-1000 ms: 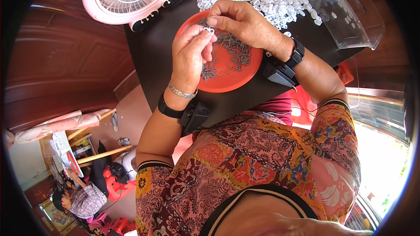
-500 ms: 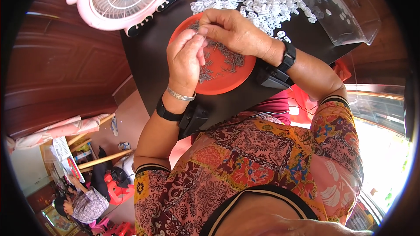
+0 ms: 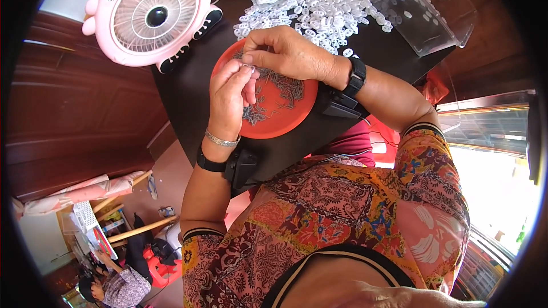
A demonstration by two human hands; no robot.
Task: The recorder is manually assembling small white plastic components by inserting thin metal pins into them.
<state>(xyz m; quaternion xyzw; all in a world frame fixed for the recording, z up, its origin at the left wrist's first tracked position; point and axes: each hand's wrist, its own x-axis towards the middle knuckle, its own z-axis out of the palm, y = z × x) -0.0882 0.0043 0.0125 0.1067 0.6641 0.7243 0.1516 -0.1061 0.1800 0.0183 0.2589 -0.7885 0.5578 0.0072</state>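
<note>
Over a round orange-red plate [image 3: 285, 124], my two hands meet at their fingertips. My left hand [image 3: 227, 97] is closed in a pinch, with a small white piece [image 3: 248, 67] at its thumb and forefinger. From above, my right hand [image 3: 292, 54] pinches close beside it; whatever lies between those fingers is too small to make out. Many thin grey pins [image 3: 290, 90] lie scattered in the plate, partly hidden beneath my hands. Beyond the plate spreads a heap of small white oval pieces [image 3: 319, 14] with holes in them.
A pink animal-shaped fan [image 3: 155, 17] stands at the table's far left. Clear plastic bins [image 3: 422, 43] lie at the far right, white pieces spilling around them. The dark table [image 3: 185, 100] carries everything. Lower left, another person [image 3: 123, 288] sits at work near a red stool [image 3: 162, 268].
The view has shifted, so table and plate appear lower and further left. My fingertips remain together over the plate, and a white piece now shows at my left fingertips.
</note>
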